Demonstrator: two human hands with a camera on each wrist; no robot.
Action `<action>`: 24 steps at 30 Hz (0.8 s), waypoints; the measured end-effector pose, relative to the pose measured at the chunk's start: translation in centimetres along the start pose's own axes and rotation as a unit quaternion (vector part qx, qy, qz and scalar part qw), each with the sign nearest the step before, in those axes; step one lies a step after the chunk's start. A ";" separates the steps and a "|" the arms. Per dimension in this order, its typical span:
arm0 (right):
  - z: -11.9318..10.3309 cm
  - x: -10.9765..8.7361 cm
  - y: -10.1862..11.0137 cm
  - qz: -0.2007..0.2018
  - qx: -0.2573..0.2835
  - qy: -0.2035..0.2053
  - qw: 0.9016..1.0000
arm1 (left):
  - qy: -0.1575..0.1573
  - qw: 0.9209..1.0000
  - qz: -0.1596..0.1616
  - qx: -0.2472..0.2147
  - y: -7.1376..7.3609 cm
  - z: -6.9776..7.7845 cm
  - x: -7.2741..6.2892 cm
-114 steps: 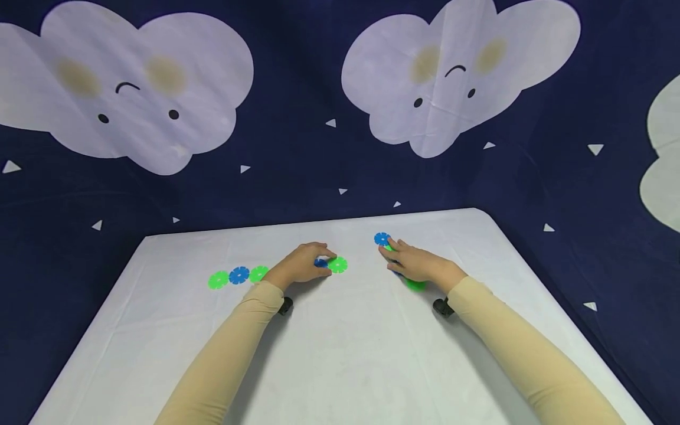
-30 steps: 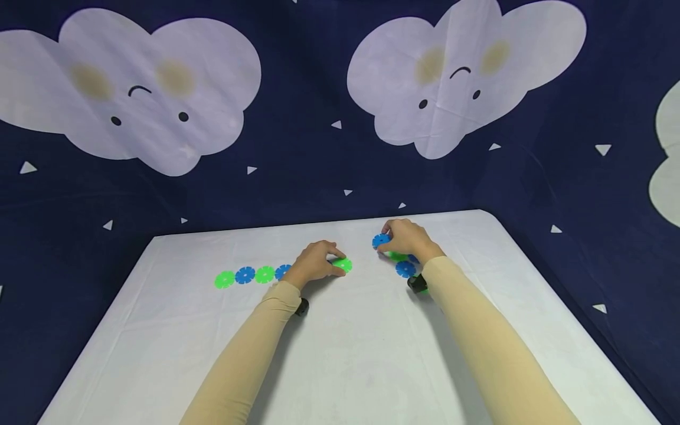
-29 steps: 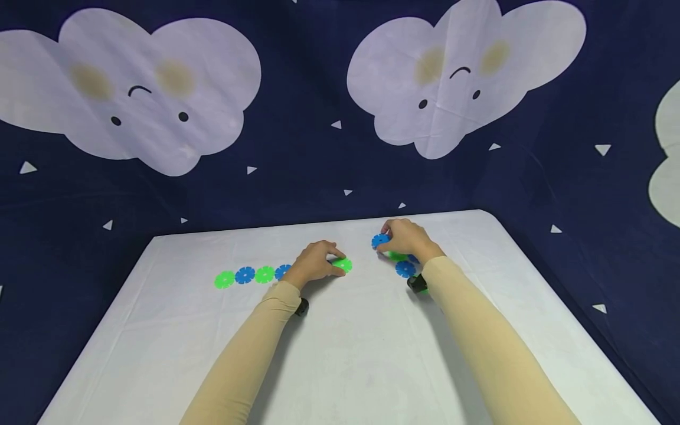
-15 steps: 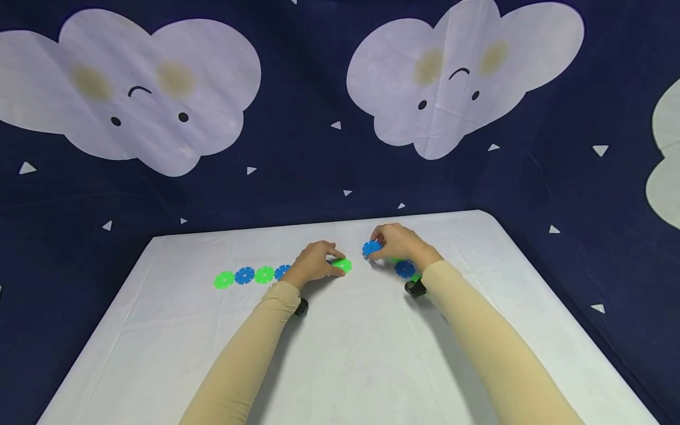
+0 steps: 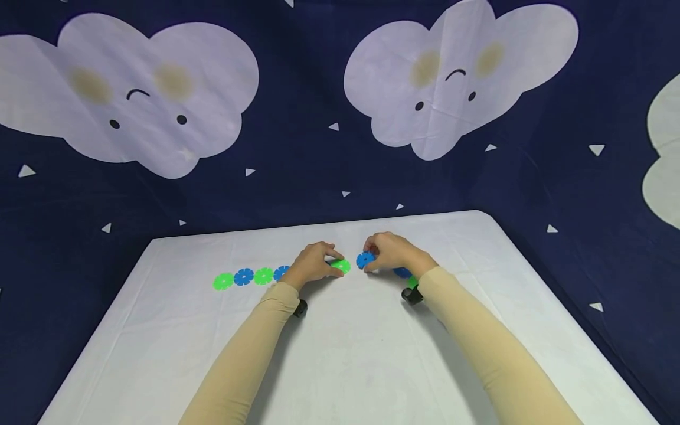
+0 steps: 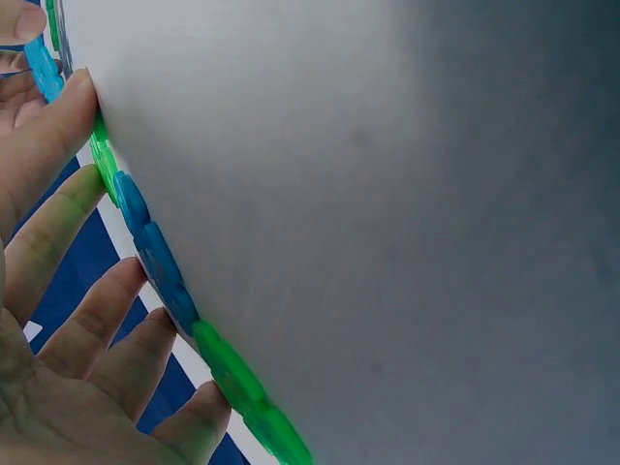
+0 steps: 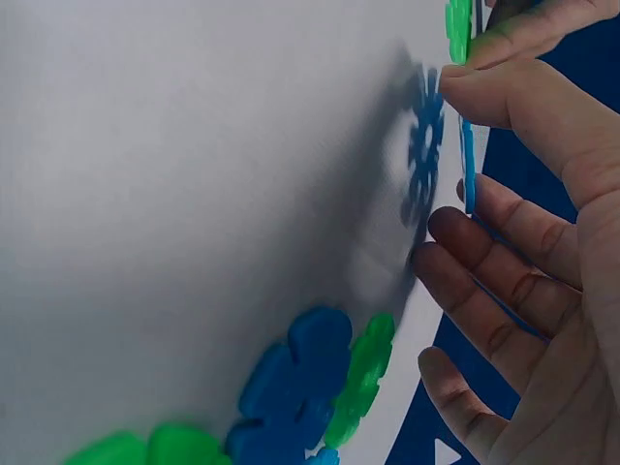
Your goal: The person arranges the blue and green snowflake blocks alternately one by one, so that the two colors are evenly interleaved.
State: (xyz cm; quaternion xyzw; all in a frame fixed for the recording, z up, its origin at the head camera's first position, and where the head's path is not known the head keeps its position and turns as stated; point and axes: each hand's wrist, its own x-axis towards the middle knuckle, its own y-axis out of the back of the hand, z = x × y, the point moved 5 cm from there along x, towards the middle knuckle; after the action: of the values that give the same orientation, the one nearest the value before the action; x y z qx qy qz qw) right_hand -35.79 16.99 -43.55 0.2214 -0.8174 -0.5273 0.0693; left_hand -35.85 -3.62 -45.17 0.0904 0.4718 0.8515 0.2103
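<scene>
My left hand point(image 5: 310, 264) rests over the right end of a row of notched plastic snowflake discs, its thumb and index finger pinching the edges of a green snowflake disc point(image 5: 342, 266). Left of it in the row show a green disc point(image 5: 224, 281), a blue disc point(image 5: 244, 276), another green disc point(image 5: 264, 275) and a partly covered blue disc point(image 5: 281, 273). My right hand point(image 5: 392, 251) pinches a blue snowflake disc point(image 5: 365, 260) between thumb and fingers. That disc is raised off the table, tilted, with a small gap to the green one; its shadow point(image 7: 424, 145) falls beneath.
Under my right wrist lie more loose discs, among them a blue one point(image 5: 404, 272) and a green one point(image 5: 412, 282), partly hidden. Black wrist cameras point(image 5: 300, 308) hang below both wrists. The white table point(image 5: 340, 354) ends at a dark blue cloud-patterned cloth point(image 5: 297, 147).
Earlier my right hand lay spread over the loose discs; it has since taken the blue disc and carried it left and nearer to the green one. My left hand stays at the row's end.
</scene>
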 end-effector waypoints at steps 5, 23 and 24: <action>-0.3 0.0 -0.3 -0.003 -0.016 -0.006 1.000 | -0.001 1.000 0.001 0.000 0.0 0.1 -0.1; -1.0 0.5 -1.0 -0.002 -0.028 -0.011 1.000 | -0.005 1.000 0.000 -0.003 0.0 0.3 -0.2; -1.1 0.5 -1.0 -0.003 -0.028 -0.013 1.000 | -0.007 1.000 0.000 -0.003 0.0 0.3 -0.2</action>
State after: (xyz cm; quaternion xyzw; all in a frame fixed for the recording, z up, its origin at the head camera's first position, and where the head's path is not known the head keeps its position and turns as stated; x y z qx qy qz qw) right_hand -35.58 15.54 -44.05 0.2149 -0.8023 -0.5532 0.0639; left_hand -35.54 -3.50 -45.02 0.0959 0.4681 0.8520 0.2139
